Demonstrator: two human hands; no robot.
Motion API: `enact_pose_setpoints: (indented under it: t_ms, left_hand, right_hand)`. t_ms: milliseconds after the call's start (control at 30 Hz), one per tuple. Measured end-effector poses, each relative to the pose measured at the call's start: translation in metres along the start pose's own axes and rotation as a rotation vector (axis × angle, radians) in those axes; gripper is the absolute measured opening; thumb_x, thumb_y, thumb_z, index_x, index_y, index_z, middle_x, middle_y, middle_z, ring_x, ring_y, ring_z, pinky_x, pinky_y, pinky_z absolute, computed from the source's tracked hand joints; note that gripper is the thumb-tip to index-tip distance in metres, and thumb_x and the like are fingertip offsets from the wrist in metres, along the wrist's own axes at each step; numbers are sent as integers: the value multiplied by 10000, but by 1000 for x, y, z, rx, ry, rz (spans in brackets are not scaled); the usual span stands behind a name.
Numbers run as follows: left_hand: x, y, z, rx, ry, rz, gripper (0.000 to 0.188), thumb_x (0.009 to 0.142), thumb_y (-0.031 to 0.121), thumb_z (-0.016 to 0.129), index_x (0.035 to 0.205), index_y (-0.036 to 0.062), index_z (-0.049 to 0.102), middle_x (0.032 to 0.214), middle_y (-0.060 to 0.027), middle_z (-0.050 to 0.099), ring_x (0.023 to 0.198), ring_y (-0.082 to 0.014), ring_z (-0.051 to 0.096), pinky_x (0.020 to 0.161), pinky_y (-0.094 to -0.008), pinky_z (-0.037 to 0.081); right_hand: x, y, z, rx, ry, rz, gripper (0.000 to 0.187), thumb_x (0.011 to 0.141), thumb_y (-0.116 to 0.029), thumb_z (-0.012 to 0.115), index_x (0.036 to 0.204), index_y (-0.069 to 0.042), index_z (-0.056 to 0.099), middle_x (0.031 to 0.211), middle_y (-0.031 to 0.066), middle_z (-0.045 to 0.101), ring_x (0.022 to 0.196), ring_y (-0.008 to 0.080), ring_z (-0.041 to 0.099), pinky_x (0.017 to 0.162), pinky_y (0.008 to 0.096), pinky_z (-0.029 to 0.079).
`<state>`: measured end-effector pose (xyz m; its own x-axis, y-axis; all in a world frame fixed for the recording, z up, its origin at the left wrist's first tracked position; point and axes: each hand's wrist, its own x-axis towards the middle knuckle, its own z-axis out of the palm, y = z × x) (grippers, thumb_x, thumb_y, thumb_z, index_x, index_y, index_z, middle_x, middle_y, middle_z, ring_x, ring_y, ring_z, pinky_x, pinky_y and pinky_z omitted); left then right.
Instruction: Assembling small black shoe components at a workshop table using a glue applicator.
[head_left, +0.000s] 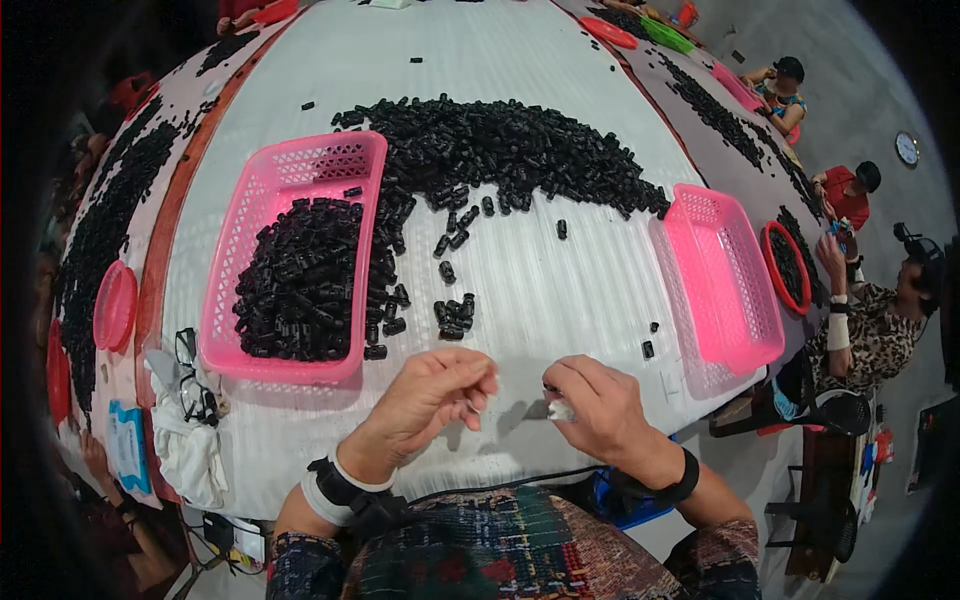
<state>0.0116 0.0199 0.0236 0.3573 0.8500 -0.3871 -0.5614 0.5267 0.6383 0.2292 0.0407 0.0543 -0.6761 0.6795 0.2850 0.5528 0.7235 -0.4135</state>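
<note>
Over the near edge of the white table, my left hand (432,398) has its thumb and fingertips pressed together in a pinch; whatever they hold is too small to make out. To its right, my right hand (603,408) curls around a small black plastic part (549,388), mostly hidden by the fingers. Something whitish shows below it under the same fingers. Just beyond my hands lies a little cluster of black plastic parts (455,316). A pink basket (290,368) heaped with such parts stands to the left of my hands.
A large pile of black parts (500,150) spreads across the table's middle. At the right stands another pink basket (740,340). Eyeglasses (190,375) and a white cloth (195,455) lie at the left edge. People sit at neighbouring tables, one in a leopard-print top (880,345).
</note>
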Motion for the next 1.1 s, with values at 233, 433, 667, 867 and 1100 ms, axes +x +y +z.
enact_pose_setpoints:
  t_ms: [233,433,667,867,1100]
  left_hand:
    - [-2,-1,10,-84,-217,-146,267,867,186,540,999,-44,571,912,-100,600,757,-133,570,618,-255,492]
    - [-2,-3,3,-171,-206,-39,237,861,145,543,1031,-19,565,923,-90,605,797,-134,583,619,-251,488]
    - [-9,4,10,-199,-208,-50,249,873,173,526,1040,-7,563,919,-93,610,805,-126,587,620,-252,483]
    - [-8,1,9,-227,-234,-35,269,876,185,522,1055,-13,553,877,-90,623,780,-132,595,614,-252,482]
    - [-7,-3,9,-180,-115,-12,279,879,181,515,1058,-30,546,859,-111,624,776,-148,599,607,-245,478]
  right_hand:
    - [25,-19,0,-225,341,-484,289,606,-88,621,879,0,583,887,109,597,527,111,455,419,227,294]
    - [23,-21,8,-75,283,-382,332,590,-51,665,908,1,588,906,129,593,569,139,493,441,244,370]
    - [36,-24,-3,362,167,6,533,517,-37,749,1012,4,556,969,125,500,755,223,578,618,278,486]
    - [36,-17,5,382,144,-52,540,490,-34,737,998,9,558,940,125,509,753,230,583,626,280,495]
    - [39,-19,18,180,358,-197,494,512,-35,707,983,18,569,877,130,551,630,237,580,517,293,475]
